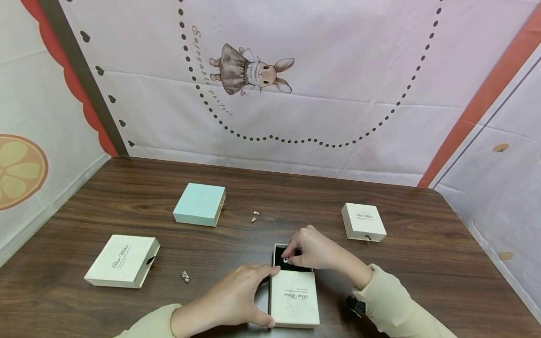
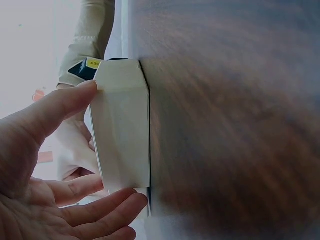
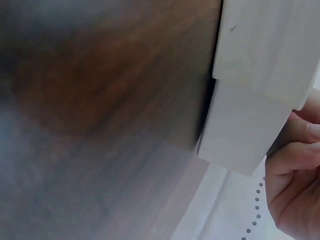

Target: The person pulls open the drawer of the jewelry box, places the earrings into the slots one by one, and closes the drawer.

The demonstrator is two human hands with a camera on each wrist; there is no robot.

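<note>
Sleeve (image 1: 148, 324) at bottom edge; left hand (image 1: 236, 293) grips the white box (image 1: 293, 303), right hand (image 1: 310, 249) pinches a silver piece (image 1: 285, 260).
I read the piece at the right fingertips, their lower-left side, over the black-lined tray (image 1: 278, 253); right hand nearer, box's long axis running up-frame. Lid says "Best Wishes", upside down; same print on left box (image 1: 120, 260) and right box (image 1: 364, 220). Teal box (image 1: 198, 202), upper left of centre: lettering too faint. Backdrop (image 1: 338, 56), top: "Enjoyable", next word unclear.
</note>
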